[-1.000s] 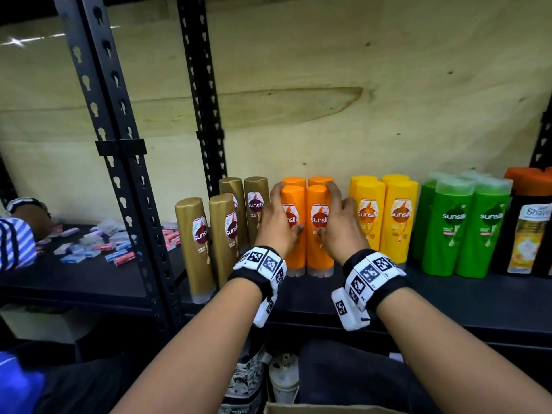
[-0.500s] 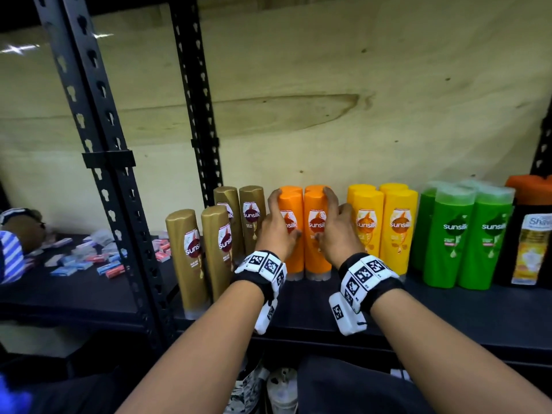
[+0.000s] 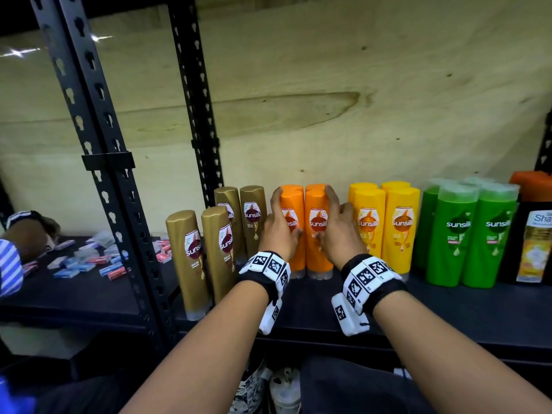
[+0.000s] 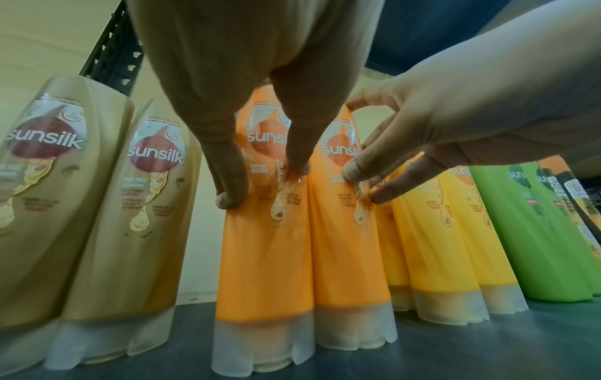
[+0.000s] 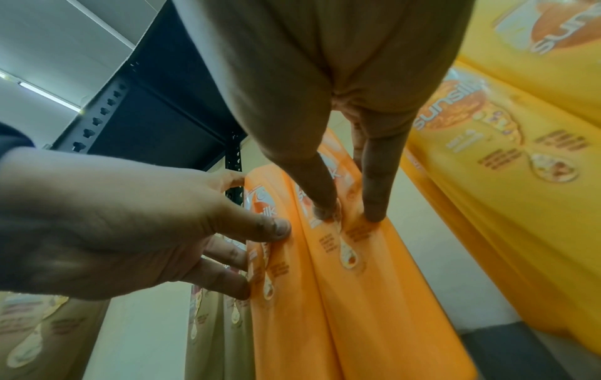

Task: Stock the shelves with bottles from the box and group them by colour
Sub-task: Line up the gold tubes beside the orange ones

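Two orange Sunsilk bottles stand upright side by side on the black shelf (image 3: 448, 312). My left hand (image 3: 279, 231) lies against the left orange bottle (image 3: 294, 258), its index finger reaching up that bottle's left edge. Against the right orange bottle (image 3: 316, 204) rests my right hand (image 3: 336, 231), index finger up the right edge. In the left wrist view straight fingers (image 4: 227, 180) press the left bottle (image 4: 266, 270) while the right hand (image 4: 455, 102) touches the right bottle (image 4: 351, 257). The right wrist view shows fingers (image 5: 322, 200) on the right bottle (image 5: 374, 295) and the left hand (image 5: 114, 231) beside it.
Gold bottles (image 3: 206, 255) stand to the left, yellow bottles (image 3: 385, 228) and green bottles (image 3: 472, 234) to the right, then a dark bottle (image 3: 534, 243) with an orange cap. A black upright post (image 3: 98, 162) rises at the left. Another person's arm (image 3: 27, 234) and small packets (image 3: 86, 261) are farther left.
Both hands stay on the two orange bottles. The head view has shifted a little, so the shelf row sits lower in the picture.
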